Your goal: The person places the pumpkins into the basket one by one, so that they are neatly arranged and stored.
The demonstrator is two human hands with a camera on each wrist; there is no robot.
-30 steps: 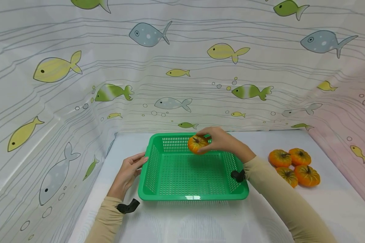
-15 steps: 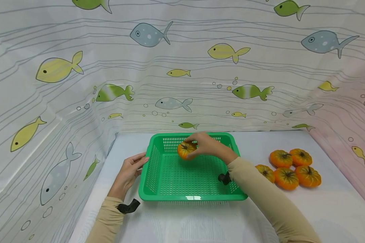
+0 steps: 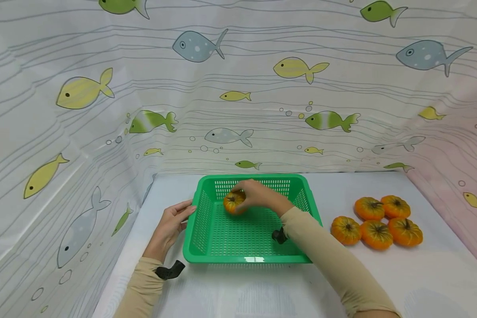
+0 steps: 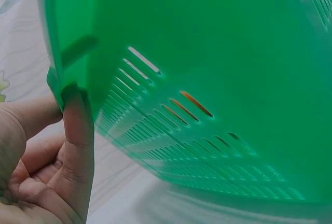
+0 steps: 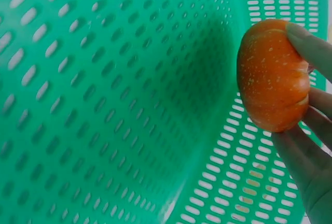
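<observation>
A green plastic basket [image 3: 258,259] with slotted walls and floor stands on the table. At its left rim my left hand [image 3: 168,227] pinches the edge between thumb and fingers, as the left wrist view shows up close. Inside the basket, toward the far left corner, my right hand [image 3: 256,195] grips a small orange pumpkin [image 3: 232,202] by its sides. In the right wrist view the underside of the pumpkin [image 5: 272,76] shows, just above the slotted floor; whether it touches a wall cannot be told.
Several more small pumpkins [image 3: 376,234] lie grouped on the white table cover [image 3: 433,278], right of the basket. A curtain [image 3: 262,145] printed with fish hangs behind the table and along both sides.
My right hand has carried the pumpkin leftward and down into the basket, toward its far left corner. The left hand has stayed on the rim.
</observation>
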